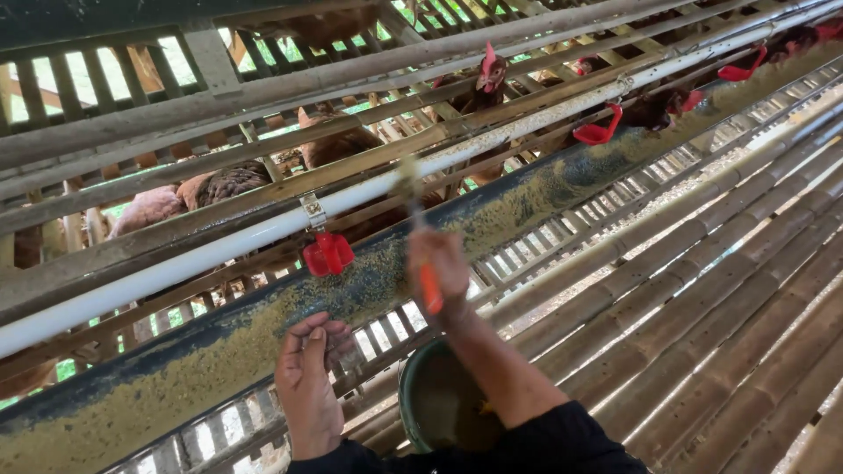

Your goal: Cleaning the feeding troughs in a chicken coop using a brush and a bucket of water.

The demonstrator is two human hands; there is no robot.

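The right hand (439,268) grips an orange-handled scoop (428,290) above the feed trough (219,360); the left hand (307,369), fingers curled, grasps the bucket (421,395) rim.

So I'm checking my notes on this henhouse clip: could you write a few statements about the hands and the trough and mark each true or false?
1. The right hand holds an orange-handled tool. True.
2. The left hand holds an egg. False: no egg shows; it rests at the trough edge.
3. Feed lies in the trough. True.
4. The drinkers on the white pipe are blue. False: they are red.
5. A green bucket sits below the right arm. True.
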